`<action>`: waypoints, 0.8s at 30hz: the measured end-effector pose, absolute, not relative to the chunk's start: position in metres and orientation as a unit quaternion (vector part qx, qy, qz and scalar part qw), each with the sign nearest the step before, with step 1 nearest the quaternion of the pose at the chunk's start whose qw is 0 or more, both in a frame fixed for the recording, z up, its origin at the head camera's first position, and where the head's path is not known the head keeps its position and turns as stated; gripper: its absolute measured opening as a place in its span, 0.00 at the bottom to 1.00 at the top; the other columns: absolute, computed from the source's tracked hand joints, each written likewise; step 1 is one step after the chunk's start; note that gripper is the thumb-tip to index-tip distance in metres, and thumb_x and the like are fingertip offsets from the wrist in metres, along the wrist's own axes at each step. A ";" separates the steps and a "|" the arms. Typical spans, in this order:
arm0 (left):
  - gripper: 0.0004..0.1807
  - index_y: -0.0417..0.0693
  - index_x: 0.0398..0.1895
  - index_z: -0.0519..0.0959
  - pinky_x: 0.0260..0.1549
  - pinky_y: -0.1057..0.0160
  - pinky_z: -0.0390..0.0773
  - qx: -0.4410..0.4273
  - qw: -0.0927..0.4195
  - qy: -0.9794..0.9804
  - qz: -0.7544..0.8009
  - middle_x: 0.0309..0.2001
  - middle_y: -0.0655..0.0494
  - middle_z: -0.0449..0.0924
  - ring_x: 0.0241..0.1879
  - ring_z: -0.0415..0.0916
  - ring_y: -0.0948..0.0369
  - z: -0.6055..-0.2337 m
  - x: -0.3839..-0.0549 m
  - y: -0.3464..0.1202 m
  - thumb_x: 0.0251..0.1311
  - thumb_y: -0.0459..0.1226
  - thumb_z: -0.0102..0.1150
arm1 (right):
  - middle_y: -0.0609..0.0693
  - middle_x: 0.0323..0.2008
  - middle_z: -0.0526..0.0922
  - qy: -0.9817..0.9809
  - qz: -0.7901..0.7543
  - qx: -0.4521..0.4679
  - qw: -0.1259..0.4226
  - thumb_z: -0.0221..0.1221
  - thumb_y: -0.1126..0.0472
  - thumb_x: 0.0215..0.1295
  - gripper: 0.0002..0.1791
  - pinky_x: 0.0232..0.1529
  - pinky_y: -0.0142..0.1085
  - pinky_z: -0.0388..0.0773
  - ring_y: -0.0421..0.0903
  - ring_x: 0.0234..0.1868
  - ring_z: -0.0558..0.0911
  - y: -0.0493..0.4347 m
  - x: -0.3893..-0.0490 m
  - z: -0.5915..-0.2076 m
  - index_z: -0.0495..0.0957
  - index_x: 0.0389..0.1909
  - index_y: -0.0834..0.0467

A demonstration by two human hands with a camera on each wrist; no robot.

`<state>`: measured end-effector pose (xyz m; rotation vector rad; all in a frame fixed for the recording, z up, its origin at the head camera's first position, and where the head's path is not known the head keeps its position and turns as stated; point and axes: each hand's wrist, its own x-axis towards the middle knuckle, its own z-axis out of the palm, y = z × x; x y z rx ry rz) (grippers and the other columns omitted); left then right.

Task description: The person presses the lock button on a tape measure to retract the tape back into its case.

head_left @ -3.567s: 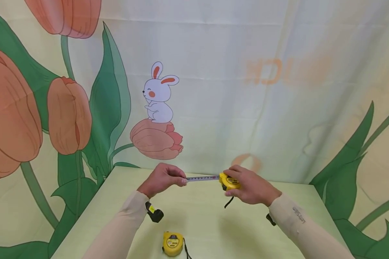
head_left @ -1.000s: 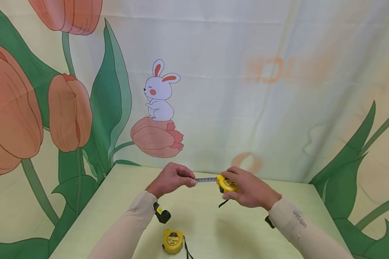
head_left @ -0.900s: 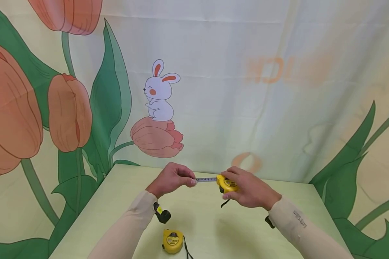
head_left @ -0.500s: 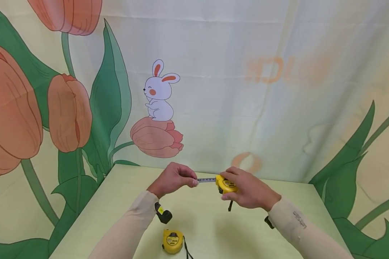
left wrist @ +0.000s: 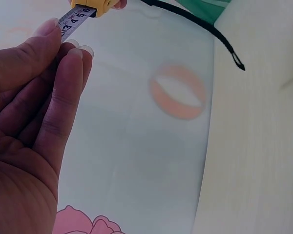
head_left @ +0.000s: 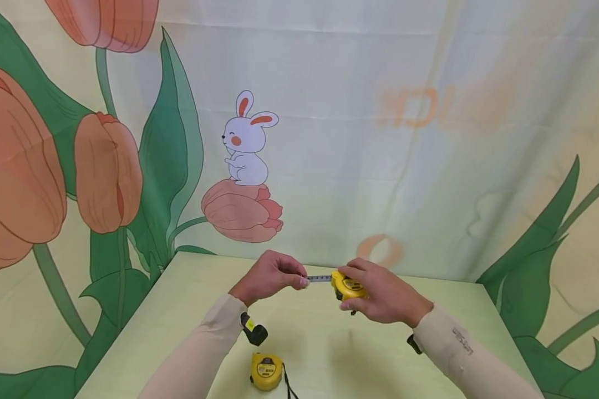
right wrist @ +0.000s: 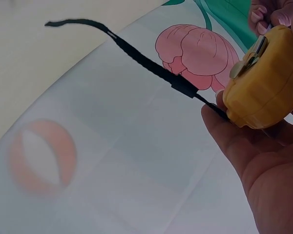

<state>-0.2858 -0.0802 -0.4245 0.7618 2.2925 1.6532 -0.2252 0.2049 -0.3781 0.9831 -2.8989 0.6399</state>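
Above the table, my right hand (head_left: 386, 291) grips a yellow tape measure (head_left: 346, 285) by its case, with the fingers over the top and the thumb below. A short length of its blade (head_left: 319, 279) sticks out to the left. My left hand (head_left: 272, 277) pinches the blade's end between thumb and fingers, hiding the tip. In the left wrist view, numbers show on the blade (left wrist: 77, 18) close to the case. A black wrist strap (right wrist: 146, 63) hangs from the case in the right wrist view. Nearer me, a second yellow tape measure (head_left: 267, 372) lies on the table.
The pale green table (head_left: 179, 310) runs back to a hanging cloth (head_left: 329, 138) printed with tulips and a rabbit. A black strap (head_left: 288, 382) trails from the lying tape measure toward the front. Black wrist cameras (head_left: 254, 331) sit under the sleeves.
My left hand has moved right, toward the tape case, and the exposed blade has become shorter. The right hand has shifted slightly left. The held tape's strap has swung. The lying tape measure stays put.
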 end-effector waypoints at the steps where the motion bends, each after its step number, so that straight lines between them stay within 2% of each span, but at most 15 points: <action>1: 0.07 0.43 0.41 0.89 0.47 0.59 0.85 0.258 0.106 0.779 0.562 0.35 0.51 0.90 0.36 0.85 0.59 -0.425 -0.286 -0.080 0.64 0.36 0.71 | 0.43 0.58 0.78 -0.927 0.203 0.315 0.009 0.70 0.46 0.66 0.31 0.52 0.37 0.82 0.38 0.46 0.77 0.205 -0.225 -0.378 0.76 0.67 0.52; 12: 0.05 0.45 0.40 0.90 0.49 0.52 0.84 0.254 0.114 0.779 0.561 0.35 0.53 0.90 0.36 0.85 0.58 -0.423 -0.282 -0.075 0.63 0.36 0.72 | 0.45 0.58 0.78 -0.926 0.191 0.324 0.014 0.69 0.45 0.67 0.30 0.51 0.37 0.81 0.39 0.46 0.76 0.203 -0.222 -0.378 0.76 0.66 0.52; 16: 0.06 0.43 0.41 0.90 0.48 0.54 0.85 0.255 0.113 0.780 0.560 0.35 0.50 0.90 0.36 0.85 0.58 -0.424 -0.282 -0.074 0.64 0.35 0.71 | 0.46 0.58 0.78 -0.926 0.188 0.328 0.017 0.69 0.45 0.67 0.30 0.52 0.38 0.81 0.39 0.46 0.76 0.203 -0.222 -0.377 0.76 0.66 0.53; 24: 0.06 0.46 0.41 0.90 0.48 0.58 0.84 0.259 0.113 0.782 0.555 0.37 0.51 0.90 0.37 0.85 0.58 -0.421 -0.279 -0.071 0.64 0.36 0.71 | 0.45 0.58 0.78 -0.923 0.187 0.335 0.021 0.69 0.45 0.67 0.31 0.52 0.38 0.81 0.39 0.47 0.77 0.202 -0.220 -0.377 0.76 0.66 0.52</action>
